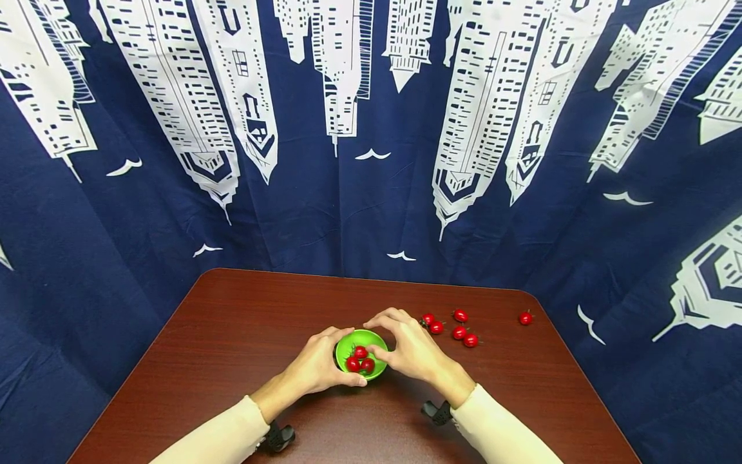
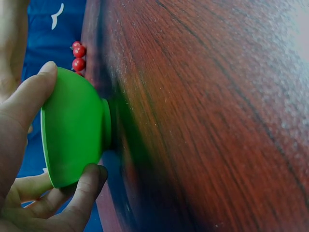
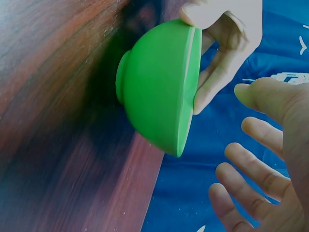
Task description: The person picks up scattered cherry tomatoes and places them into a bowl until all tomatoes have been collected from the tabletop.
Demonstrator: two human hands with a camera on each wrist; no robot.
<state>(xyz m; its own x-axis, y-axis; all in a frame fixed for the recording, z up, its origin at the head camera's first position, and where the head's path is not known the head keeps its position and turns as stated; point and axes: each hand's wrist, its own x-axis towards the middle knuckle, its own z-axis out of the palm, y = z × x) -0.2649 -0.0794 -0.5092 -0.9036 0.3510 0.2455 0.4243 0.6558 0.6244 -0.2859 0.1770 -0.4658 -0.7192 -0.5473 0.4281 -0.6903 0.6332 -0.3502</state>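
I see a small green bowl (image 1: 361,353) standing on its foot near the front middle of the dark red table (image 1: 232,335). My left hand (image 1: 315,367) grasps it from the left: in the left wrist view the thumb (image 2: 29,94) lies on the rim and a curled finger presses the lower wall. Three red cherry tomatoes (image 1: 360,361) lie inside the bowl, close together.

My right hand (image 1: 408,348) arches over the right side of the bowl with its fingers loosely spread and holding nothing; the right wrist view shows them just beside the rim, and I cannot tell whether any of them touches it.

To the right of that hand, four loose tomatoes (image 1: 452,325) lie in a small cluster on the table, and one more tomato (image 1: 525,318) sits well apart, near the right edge. A blue curtain (image 1: 371,161) printed with white towers hangs behind the table.
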